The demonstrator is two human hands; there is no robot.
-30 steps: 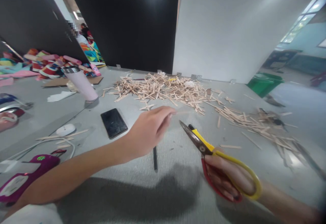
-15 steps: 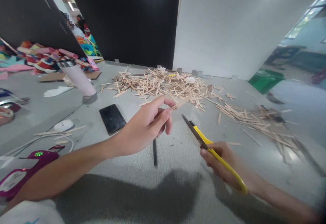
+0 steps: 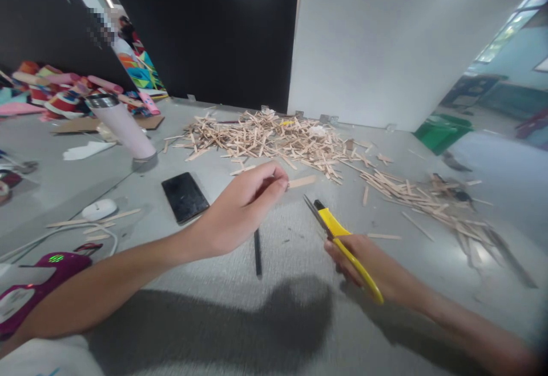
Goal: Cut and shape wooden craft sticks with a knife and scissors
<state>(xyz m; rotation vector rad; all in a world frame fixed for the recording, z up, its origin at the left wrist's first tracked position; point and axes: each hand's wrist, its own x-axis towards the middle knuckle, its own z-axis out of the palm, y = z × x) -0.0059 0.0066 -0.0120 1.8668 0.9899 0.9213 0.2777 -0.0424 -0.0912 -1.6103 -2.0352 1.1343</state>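
Between thumb and fingers, my left hand [image 3: 246,207] pinches a flat wooden stick [image 3: 302,181] whose free end points right. My right hand [image 3: 363,265] is closed on a pair of scissors with yellow handles [image 3: 342,239]; the blades point up and left, just below and right of the stick and apart from it. Behind both hands spreads a heap of wooden sticks [image 3: 265,139]. Under my left wrist lies a thin black rod [image 3: 257,253], its upper end hidden. A black phone [image 3: 184,196] rests left of my left hand.
To the left stand a pale tumbler [image 3: 124,128], a white mouse [image 3: 99,209] and a purple power strip [image 3: 55,279] with a white cable. More loose sticks [image 3: 422,207] lie at the right. A green bin [image 3: 443,133] is beyond the table. Black and white panels rise behind the heap.
The stick has turned flatter, and the fingers of my left hand have closed in around it. My right hand has shifted left with the scissors, which are turned somewhat. The view has shifted slightly.
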